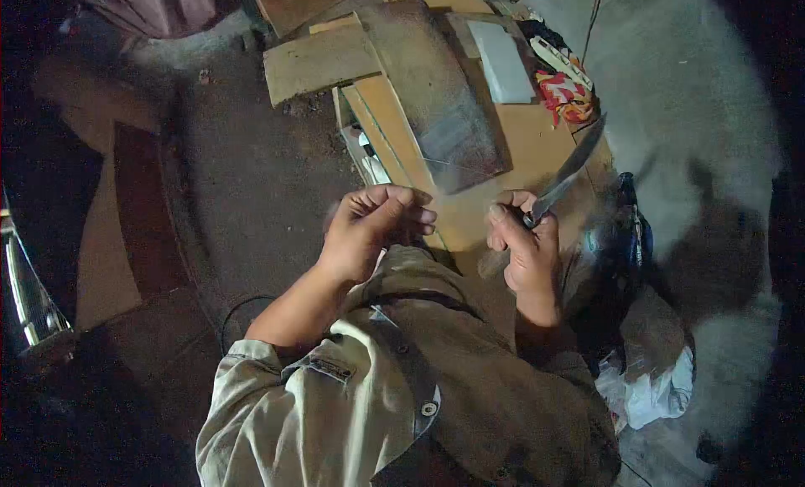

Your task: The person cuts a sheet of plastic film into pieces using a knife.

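Observation:
My left hand [377, 229] is closed, thumb against the curled fingers; anything between the fingertips is too small to make out. To its right, my right hand [527, 244] is closed around a bladed tool [572, 168]. Its long, slightly curved blade points up and to the right, while its dark handle is mostly hidden by the fingers. The two hands are apart, both above my lap. Beyond them lies a dark, worn board [444, 93] on orange-brown sheets [524, 143].
A white block [503, 64] and a red, white and orange cloth [566, 97] lie at the far right of the sheets. Farther right are a dark bottle-like object [629, 215] and white plastic [662, 395]. A cardboard piece [323, 61] lies at the upper left.

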A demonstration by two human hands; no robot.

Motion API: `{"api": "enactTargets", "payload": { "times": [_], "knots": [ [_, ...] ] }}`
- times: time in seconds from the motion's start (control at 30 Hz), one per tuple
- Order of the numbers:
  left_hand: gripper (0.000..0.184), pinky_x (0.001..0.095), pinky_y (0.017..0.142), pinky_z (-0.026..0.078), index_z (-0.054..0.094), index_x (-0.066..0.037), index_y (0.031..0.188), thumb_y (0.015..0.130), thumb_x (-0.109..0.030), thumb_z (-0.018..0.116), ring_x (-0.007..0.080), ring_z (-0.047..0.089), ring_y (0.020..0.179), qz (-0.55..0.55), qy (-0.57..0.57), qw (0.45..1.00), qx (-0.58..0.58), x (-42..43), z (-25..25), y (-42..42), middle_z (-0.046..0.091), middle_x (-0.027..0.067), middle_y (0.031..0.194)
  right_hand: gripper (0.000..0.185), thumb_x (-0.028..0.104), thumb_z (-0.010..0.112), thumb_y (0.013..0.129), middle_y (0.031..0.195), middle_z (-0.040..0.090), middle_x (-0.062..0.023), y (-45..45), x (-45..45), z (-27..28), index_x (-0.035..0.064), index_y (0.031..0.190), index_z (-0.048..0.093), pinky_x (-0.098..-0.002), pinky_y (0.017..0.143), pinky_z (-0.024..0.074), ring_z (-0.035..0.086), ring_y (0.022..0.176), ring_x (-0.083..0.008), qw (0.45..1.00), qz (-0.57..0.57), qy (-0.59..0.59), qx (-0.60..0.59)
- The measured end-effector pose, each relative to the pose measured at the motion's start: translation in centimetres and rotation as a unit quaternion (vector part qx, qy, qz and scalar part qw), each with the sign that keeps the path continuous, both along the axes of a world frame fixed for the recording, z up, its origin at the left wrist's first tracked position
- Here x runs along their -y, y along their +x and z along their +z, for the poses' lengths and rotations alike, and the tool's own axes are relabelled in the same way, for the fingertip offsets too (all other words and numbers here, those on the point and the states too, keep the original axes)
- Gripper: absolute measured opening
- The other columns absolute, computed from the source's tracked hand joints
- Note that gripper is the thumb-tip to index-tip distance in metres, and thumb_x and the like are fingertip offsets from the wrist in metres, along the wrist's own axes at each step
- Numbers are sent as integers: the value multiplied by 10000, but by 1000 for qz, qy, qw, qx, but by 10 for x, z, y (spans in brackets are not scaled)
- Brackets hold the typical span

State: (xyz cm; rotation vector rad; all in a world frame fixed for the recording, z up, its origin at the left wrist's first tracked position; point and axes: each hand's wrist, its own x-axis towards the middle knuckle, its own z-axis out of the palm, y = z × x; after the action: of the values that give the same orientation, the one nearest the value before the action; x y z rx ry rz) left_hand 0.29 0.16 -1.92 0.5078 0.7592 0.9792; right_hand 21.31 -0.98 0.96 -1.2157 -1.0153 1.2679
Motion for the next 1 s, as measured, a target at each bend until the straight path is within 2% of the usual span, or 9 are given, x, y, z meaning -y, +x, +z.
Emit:
{"api": "enactTargets", "payload": {
  "times": [0.13, 0.3, 0.4, 0.5, 0.57, 0.7, 0.8, 0.9, 1.0],
  "knots": [
    [249, 330, 732, 526, 621, 3, 998, 927, -218, 532, 208, 653, 828, -22, -5, 999, 48, -1, -7, -5, 667, 128, 900, 172, 116, 651, 819, 694, 569, -3, 2, -2, -2, 5, 923, 571, -206, 495, 355, 450, 536, -44, 1000, -3, -25, -9],
    [235, 336, 736, 528, 621, 7, 1006, 909, -198, 561, 201, 653, 829, 6, -1, 997, 79, 1, -5, -4, 662, 119, 948, 179, 139, 660, 818, 706, 574, 7, 2, -4, 4, 13, 918, 584, -204, 502, 363, 456, 545, -43, 1000, -2, -28, 1],
    [186, 351, 694, 532, 614, -35, 949, 884, -208, 591, 220, 656, 786, 12, -11, 999, 36, -1, -1, -3, 669, 115, 908, 184, 167, 665, 818, 713, 571, 19, 5, -5, 7, 20, 907, 601, -199, 506, 364, 459, 552, -40, 998, 33, -26, 49],
    [141, 330, 691, 528, 629, -39, 919, 862, -167, 624, 193, 652, 773, -4, 28, 999, -23, -3, 0, -4, 670, 90, 900, 204, 191, 677, 810, 721, 572, 26, 6, -7, 8, 22, 905, 613, -200, 507, 365, 464, 571, -37, 991, 79, -57, 95],
    [136, 300, 735, 524, 639, -6, 925, 850, -119, 637, 169, 648, 790, -39, -18, 999, -7, -4, -1, -7, 671, 85, 891, 199, 133, 678, 781, 664, 550, -11, 1, -8, 9, -1, 887, 576, -238, 493, 363, 463, 534, -78, 996, 81, -35, 32],
    [137, 273, 700, 503, 645, -14, 926, 844, -123, 647, 162, 645, 764, 6, -29, 999, 40, 2, -10, 0, 676, 69, 830, 188, 125, 675, 776, 667, 553, 0, -1, -7, 8, 0, 888, 589, -229, 492, 361, 464, 534, -70, 992, 85, -71, 61],
    [148, 260, 717, 477, 640, 3, 939, 836, -102, 651, 128, 621, 764, -109, 72, 990, -58, 2, -22, -6, 671, 66, 855, 170, 114, 669, 777, 668, 553, 7, 2, -7, 6, 1, 884, 600, -217, 492, 357, 461, 534, -62, 994, 52, -71, 59],
    [88, 292, 783, 480, 648, -14, 878, 811, -70, 658, 156, 621, 809, -123, 69, 989, -53, -2, -5, -1, 667, 63, 876, 168, 113, 672, 781, 670, 547, 17, 5, -10, 8, 3, 888, 605, -208, 498, 351, 453, 540, -53, 992, 74, -60, 85],
    [120, 288, 772, 484, 651, -5, 899, 807, -79, 673, 148, 621, 805, -136, 77, 983, -93, -6, -1, 3, 667, 63, 879, 172, 116, 677, 781, 692, 553, 22, 4, -11, 4, -1, 890, 613, -204, 512, 348, 453, 568, -44, 983, 124, -74, 114]
  ]
}}
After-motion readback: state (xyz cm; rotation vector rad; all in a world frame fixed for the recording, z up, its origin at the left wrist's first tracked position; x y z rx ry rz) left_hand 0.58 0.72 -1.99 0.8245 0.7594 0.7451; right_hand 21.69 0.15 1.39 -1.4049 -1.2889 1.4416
